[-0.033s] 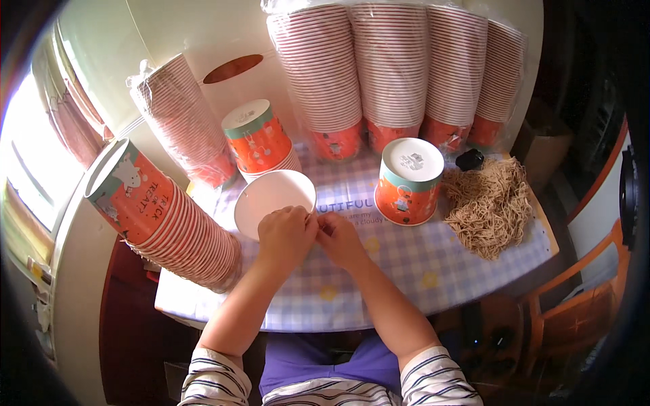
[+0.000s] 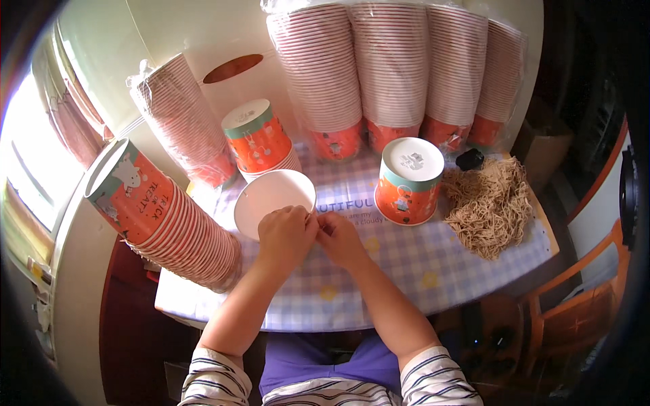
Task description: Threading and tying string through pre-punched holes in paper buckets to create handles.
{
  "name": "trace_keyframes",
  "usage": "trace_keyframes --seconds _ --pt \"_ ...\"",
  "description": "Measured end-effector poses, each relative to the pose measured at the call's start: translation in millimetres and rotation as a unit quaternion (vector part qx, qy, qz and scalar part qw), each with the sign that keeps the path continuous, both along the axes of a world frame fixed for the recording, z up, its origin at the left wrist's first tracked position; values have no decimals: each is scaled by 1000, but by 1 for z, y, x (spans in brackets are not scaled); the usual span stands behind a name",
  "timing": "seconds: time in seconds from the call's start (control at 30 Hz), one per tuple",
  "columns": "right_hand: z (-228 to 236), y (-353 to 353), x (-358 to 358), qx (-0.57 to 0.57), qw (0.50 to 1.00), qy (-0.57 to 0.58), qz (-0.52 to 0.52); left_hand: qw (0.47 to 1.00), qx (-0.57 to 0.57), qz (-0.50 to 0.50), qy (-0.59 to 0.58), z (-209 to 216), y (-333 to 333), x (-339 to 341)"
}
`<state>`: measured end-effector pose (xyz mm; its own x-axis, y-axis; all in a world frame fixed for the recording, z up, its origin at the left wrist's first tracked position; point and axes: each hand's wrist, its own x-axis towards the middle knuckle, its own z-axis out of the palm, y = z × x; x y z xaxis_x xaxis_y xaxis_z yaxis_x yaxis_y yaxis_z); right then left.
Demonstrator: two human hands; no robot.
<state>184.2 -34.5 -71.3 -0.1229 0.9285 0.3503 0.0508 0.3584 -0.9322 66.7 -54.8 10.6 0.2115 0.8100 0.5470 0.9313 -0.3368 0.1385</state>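
A paper bucket point(image 2: 271, 196) stands left of the table's middle, its white inside facing me. My left hand point(image 2: 288, 233) is closed over the bucket's near right rim. Close beside it, my right hand point(image 2: 338, 238) has thumb and fingertips pinched together by the same rim. Whatever lies between those right fingertips is too small or hidden to make out. Right of my hands, an orange and green paper bucket point(image 2: 408, 193) is upside down, white base up. A tangled heap of tan strings point(image 2: 491, 210) lies at the table's right end.
Leaning at the left edge is a tall stack of nested buckets point(image 2: 179, 227). Behind stand a shorter upturned stack point(image 2: 261, 139), a plastic-wrapped stack point(image 2: 183, 115) and several more wrapped stacks point(image 2: 399, 74). A small black object point(image 2: 469, 160) rests by the strings. The checked tablecloth point(image 2: 379, 284) covers the table.
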Motion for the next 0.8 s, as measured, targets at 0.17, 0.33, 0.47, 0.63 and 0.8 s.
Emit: trace_keyframes --seconds 0.17,0.33,0.47,0.63,0.8 --pt "0 2 4 -34 999 -30 10 1000 -6 -14 -1 2 -1 1" --pt "0 3 2 -42 999 -23 21 1000 -22 -19 -5 2 0 -4" --pt "3 3 5 -48 998 -20 37 999 -38 -29 -14 -1 2 -6" --pt "-2 5 9 -41 998 -3 48 998 -47 -34 -24 -1 1 -3" --pt "11 1 9 -44 998 -33 0 998 -59 -28 -25 -6 4 -7"
